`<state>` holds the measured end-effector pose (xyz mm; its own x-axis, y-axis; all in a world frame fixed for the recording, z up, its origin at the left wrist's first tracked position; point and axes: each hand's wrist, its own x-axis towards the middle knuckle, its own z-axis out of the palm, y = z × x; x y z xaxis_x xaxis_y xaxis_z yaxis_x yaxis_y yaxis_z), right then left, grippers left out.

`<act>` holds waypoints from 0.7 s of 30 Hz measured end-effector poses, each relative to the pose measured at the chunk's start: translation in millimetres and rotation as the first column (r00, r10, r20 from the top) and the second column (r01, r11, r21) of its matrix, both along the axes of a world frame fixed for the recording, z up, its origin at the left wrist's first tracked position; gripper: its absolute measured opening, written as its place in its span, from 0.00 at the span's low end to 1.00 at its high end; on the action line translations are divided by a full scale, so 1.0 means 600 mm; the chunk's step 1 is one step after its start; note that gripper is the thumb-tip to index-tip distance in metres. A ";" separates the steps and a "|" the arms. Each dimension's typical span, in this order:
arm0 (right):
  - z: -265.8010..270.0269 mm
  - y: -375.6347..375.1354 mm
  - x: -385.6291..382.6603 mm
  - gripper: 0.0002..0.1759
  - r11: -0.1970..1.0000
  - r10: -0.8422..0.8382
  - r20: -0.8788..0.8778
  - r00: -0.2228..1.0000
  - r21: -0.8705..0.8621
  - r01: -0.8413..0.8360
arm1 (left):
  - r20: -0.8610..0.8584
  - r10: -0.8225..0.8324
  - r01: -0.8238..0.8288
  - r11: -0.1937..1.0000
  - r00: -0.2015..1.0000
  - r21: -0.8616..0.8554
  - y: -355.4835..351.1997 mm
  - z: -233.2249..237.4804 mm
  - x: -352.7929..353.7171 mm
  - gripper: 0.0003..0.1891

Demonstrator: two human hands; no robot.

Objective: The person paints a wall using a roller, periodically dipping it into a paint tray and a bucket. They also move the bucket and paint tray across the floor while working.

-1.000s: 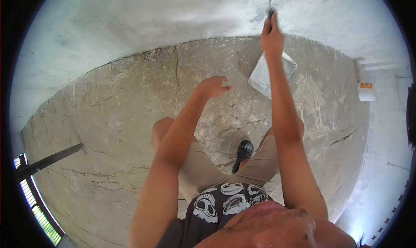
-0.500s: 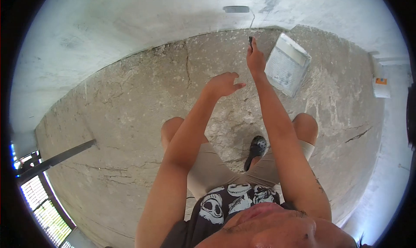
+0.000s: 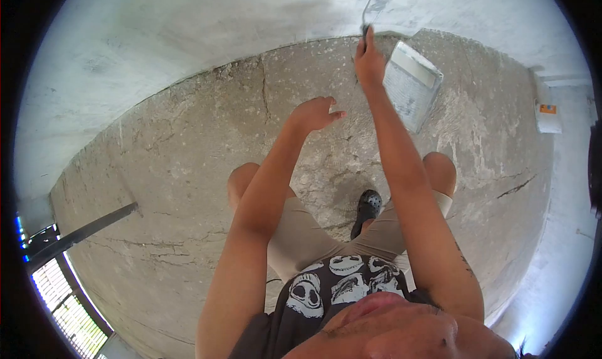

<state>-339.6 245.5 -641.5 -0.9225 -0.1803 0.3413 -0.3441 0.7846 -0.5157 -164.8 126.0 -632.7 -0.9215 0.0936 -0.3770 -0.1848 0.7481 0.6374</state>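
My right hand (image 3: 370,64) is closed around the dark handle of a paint roller (image 3: 366,30), up near the base of the white wall. The roller's thin wire frame rises along the wall, and its head is beyond the top edge of the view. Close by on the right, a white-coated paint tray (image 3: 411,86) lies at a slant on the floor. My left hand (image 3: 315,113) hovers above the floor with loosely bent fingers, thumb apart, holding nothing.
The pale wall (image 3: 188,33) curves across the top. Cracked, rough concrete floor (image 3: 175,139) spreads around my knees and a black clog (image 3: 369,207). A white container with an orange label (image 3: 548,126) stands at right; a dark bar (image 3: 88,232) juts in from the left.
My right hand has moved up towards the wall with the paint roller, whose grey head has passed out of view at the top. My left hand has shifted slightly left and up.
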 end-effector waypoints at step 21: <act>0.081 -0.019 -0.042 0.30 0.932 -0.098 0.092 0.991 -0.341 0.124 | -0.004 0.006 -0.006 1.000 1.000 0.015 0.009 0.026 0.005 0.34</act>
<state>-365.1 234.1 -592.6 -0.9544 0.0419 0.2955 -0.2163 0.5851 -0.7816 -162.0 131.6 -617.2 -0.9236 0.0933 -0.3718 -0.1869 0.7373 0.6492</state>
